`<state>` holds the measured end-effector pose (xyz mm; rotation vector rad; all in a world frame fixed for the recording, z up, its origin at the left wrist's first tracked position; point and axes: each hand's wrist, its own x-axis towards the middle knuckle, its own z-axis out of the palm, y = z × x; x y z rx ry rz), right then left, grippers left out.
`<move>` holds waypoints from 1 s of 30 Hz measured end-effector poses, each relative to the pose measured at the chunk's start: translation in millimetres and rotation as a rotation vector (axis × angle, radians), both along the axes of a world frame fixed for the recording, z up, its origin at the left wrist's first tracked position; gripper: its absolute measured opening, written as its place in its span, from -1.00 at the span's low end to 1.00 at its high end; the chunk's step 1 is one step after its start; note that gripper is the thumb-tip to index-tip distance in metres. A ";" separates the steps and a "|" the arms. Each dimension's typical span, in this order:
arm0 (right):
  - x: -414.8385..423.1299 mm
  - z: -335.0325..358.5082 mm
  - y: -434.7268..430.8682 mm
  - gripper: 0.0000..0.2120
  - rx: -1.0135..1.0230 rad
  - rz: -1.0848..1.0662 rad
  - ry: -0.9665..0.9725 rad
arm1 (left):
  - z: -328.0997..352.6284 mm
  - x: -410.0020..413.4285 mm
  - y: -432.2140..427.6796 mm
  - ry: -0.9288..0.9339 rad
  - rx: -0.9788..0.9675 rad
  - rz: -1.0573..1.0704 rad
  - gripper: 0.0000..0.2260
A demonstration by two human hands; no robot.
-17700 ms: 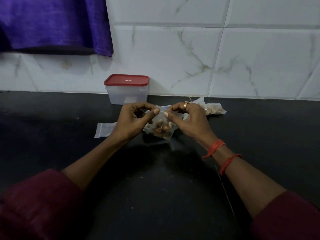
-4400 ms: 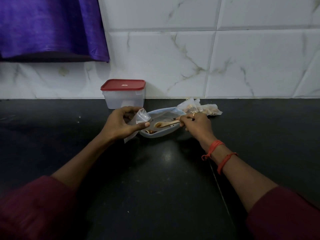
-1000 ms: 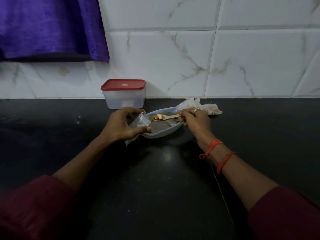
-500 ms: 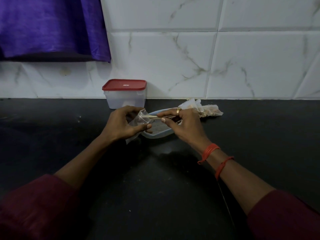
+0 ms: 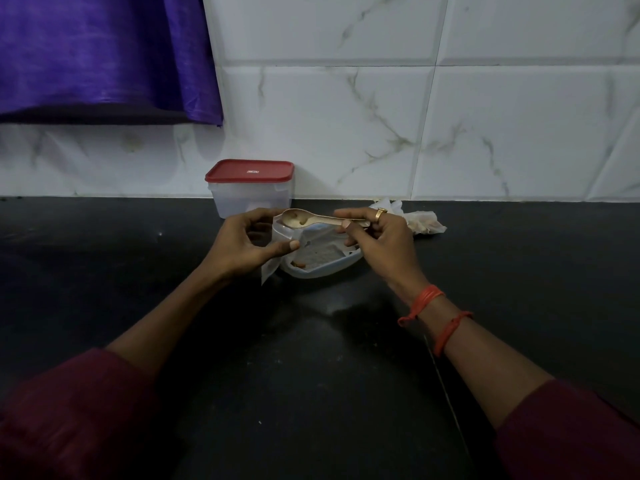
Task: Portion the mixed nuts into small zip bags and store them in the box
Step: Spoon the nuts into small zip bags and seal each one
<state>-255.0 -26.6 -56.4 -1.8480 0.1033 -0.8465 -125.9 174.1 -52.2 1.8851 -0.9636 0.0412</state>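
Note:
My left hand (image 5: 247, 245) pinches a small clear zip bag (image 5: 273, 268) and holds its mouth open, just left of a shallow pale-blue dish (image 5: 329, 268). A few nuts (image 5: 298, 263) lie in the dish. My right hand (image 5: 379, 242) holds a golden spoon (image 5: 304, 218) by its handle, with the bowl level over the bag's mouth and a nut or two in it. The clear storage box with a red lid (image 5: 251, 188) stands shut against the wall, right behind my left hand.
A crumpled clear bag holding nuts (image 5: 420, 221) lies behind my right hand near the wall. The black counter (image 5: 311, 358) stretches wide in front of me. A purple cloth (image 5: 104, 53) hangs at the upper left over the white tiled wall.
One second ago the spoon hung over the dish. It has moved left to the bag's mouth, and my right hand has turned so its back faces up.

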 end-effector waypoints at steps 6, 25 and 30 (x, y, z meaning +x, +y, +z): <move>-0.1 2.1 -1.2 -0.80 0.061 -0.072 -0.010 | -0.5 2.3 0.2 0.033 0.009 0.025 -0.40; 13.4 -24.4 -4.7 -0.76 -0.486 -0.109 0.094 | -11.6 5.9 -3.6 0.118 0.116 0.048 -0.48; 14.0 -26.3 -5.1 -0.81 -0.522 -0.120 0.117 | -12.5 8.9 -4.0 0.096 0.190 0.082 -0.55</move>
